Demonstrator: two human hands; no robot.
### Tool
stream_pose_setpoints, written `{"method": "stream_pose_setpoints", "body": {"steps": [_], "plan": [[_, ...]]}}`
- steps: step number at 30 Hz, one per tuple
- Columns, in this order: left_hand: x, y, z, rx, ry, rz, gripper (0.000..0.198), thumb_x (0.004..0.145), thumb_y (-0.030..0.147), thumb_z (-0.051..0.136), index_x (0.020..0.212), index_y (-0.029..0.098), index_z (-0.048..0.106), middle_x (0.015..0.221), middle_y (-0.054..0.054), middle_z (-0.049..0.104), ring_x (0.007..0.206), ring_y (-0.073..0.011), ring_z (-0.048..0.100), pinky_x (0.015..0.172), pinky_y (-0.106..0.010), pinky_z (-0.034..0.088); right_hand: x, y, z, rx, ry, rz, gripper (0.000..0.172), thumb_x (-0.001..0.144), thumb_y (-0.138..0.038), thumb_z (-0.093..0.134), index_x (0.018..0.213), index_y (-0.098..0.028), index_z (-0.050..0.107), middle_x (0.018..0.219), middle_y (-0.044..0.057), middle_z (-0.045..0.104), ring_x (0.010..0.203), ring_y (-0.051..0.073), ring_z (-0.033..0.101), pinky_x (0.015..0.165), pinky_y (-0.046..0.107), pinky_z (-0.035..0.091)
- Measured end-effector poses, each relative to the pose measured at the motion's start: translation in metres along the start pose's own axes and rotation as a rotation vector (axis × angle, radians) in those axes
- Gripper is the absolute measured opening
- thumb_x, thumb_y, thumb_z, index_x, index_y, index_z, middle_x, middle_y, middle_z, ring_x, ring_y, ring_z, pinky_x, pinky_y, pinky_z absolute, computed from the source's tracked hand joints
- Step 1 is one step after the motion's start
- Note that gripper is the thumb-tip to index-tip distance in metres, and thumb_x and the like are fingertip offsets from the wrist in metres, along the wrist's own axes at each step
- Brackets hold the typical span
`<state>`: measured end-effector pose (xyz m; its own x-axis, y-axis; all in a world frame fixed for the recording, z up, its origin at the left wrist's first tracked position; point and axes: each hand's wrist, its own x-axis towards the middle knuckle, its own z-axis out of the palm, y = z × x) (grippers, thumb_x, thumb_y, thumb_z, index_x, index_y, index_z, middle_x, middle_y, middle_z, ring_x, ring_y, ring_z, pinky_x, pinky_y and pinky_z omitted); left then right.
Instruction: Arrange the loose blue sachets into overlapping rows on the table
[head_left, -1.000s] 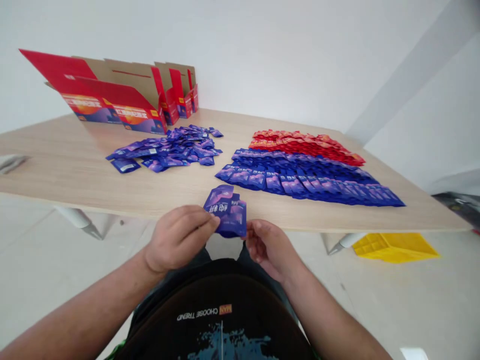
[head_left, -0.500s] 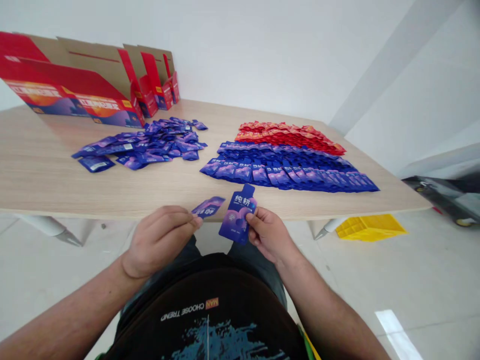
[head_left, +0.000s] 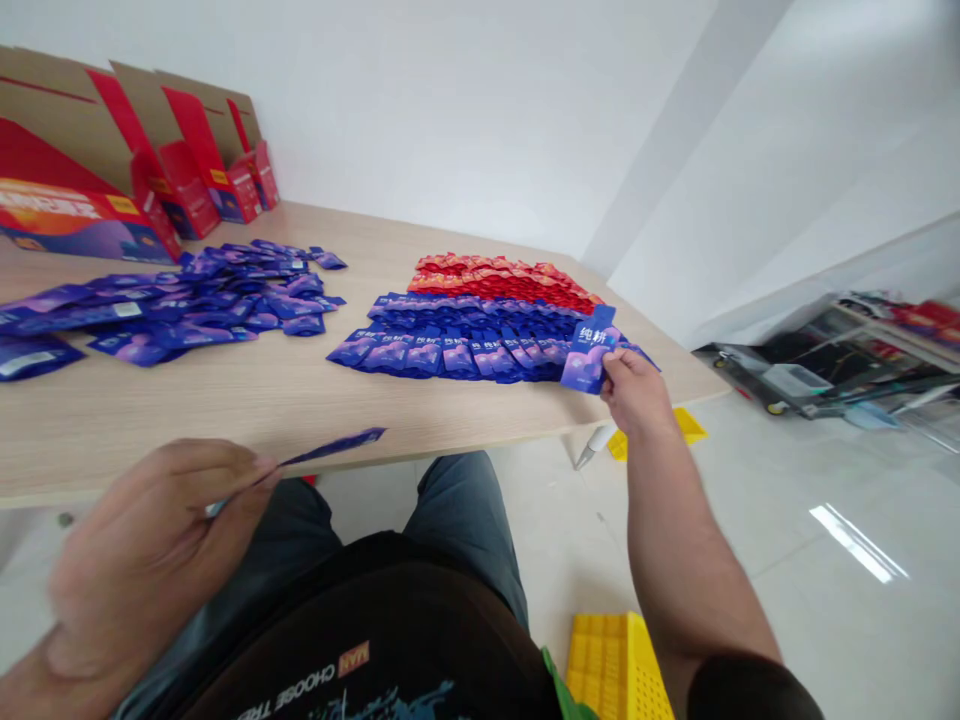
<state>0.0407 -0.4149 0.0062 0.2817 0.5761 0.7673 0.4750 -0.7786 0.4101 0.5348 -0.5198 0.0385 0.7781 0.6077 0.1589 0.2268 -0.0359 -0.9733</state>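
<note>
Between the thumb and fingers of my right hand (head_left: 637,392) is a blue-purple pouch (head_left: 587,355), its printed front towards me and its narrow neck up. It is held over the right end of the overlapping rows of blue pouches (head_left: 472,355); whether it touches them I cannot tell. My left hand (head_left: 172,530), near the table's front edge, pinches another blue pouch (head_left: 337,444), seen almost edge-on. Behind the blue rows lie rows of red pouches (head_left: 510,278). A loose heap of blue pouches (head_left: 202,300) lies on the left of the table.
Red printed cartons (head_left: 82,215) with raised flaps stand at the back left of the wooden table (head_left: 420,410), against the wall. A yellow crate (head_left: 619,665) is on the floor by my right side. Beyond the table's right end stands a cart (head_left: 795,370).
My right hand has carried its pouch from in front of me to the right end of the blue rows. My left hand's pouch has turned edge-on. The view has swung right.
</note>
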Motion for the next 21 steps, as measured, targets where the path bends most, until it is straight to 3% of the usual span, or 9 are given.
{"method": "stream_pose_setpoints", "body": {"steps": [4, 10, 16, 21], "plan": [[0.005, 0.000, 0.002, 0.030, -0.060, 0.037, 0.023, 0.093, 0.048, 0.067, 0.075, 0.036, 0.074, 0.073, 0.000, 0.077, 0.064, -0.0255, 0.074, 0.055, -0.043, 0.055, 0.056, -0.006, -0.008, -0.177, 0.034, 0.050, 0.024, 0.093, -0.041, 0.067, 0.082, -0.025, 0.053, 0.051, -0.011, 0.035, 0.044, 0.010, 0.032, 0.044, 0.022, 0.024], [-0.002, 0.005, 0.005, 0.008, -0.067, 0.107, 0.010, 0.095, 0.031, 0.070, 0.088, 0.031, 0.077, 0.081, 0.002, 0.076, 0.068, -0.0196, 0.072, 0.060, -0.037, 0.056, 0.106, 0.007, 0.018, -0.466, -0.086, 0.077, 0.019, 0.091, -0.030, 0.071, 0.078, -0.019, 0.063, 0.047, -0.010, 0.035, 0.043, 0.010, 0.031, 0.046, 0.025, 0.026], [-0.013, 0.002, 0.004, -0.016, -0.081, 0.047, 0.008, 0.095, 0.032, 0.071, 0.089, 0.030, 0.075, 0.084, 0.001, 0.073, 0.070, -0.0191, 0.071, 0.062, -0.038, 0.056, 0.125, 0.017, 0.036, -0.781, -0.137, -0.018, 0.016, 0.087, -0.022, 0.069, 0.072, -0.015, 0.073, 0.053, -0.001, 0.052, 0.058, 0.016, 0.054, 0.065, 0.029, 0.043], [-0.015, 0.001, 0.005, -0.030, -0.065, 0.010, 0.005, 0.094, 0.034, 0.072, 0.093, 0.032, 0.076, 0.086, 0.000, 0.073, 0.071, -0.0209, 0.070, 0.062, -0.041, 0.055, 0.120, 0.017, 0.048, -0.938, -0.151, -0.093, 0.019, 0.083, -0.013, 0.066, 0.065, -0.015, 0.074, 0.061, 0.006, 0.065, 0.078, 0.022, 0.068, 0.082, 0.028, 0.048]]}}
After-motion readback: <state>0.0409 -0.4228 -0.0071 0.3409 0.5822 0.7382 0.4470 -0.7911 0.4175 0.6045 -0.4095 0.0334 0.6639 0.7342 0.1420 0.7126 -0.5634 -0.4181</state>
